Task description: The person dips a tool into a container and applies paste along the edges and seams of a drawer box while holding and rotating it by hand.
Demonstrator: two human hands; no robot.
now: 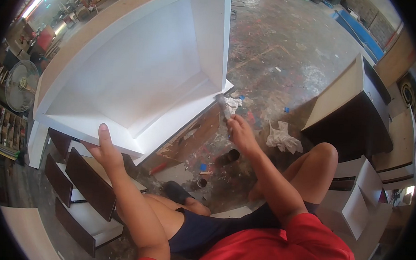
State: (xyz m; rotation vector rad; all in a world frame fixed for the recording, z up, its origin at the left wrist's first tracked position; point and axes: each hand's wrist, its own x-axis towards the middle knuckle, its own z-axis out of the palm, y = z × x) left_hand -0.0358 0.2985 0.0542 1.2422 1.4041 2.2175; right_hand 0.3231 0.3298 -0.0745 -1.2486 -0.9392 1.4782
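Observation:
A large white open-fronted cabinet lies tilted in front of me, its inside facing up toward me. My left hand is closed round its near edge, thumb on the white face and fingers mostly hidden below. In my right hand is a putty knife, gripped by the handle. Its flat greyish blade is at the cabinet's right lower corner, touching or very close to it. A crumpled white cloth lies on the floor just beyond the blade.
Dark-fronted drawers stand at my left, below the cabinet. A dark cabinet and white drawers are at my right. On the stained floor are a white rag, a dark can and a small cup. A fan stands far left.

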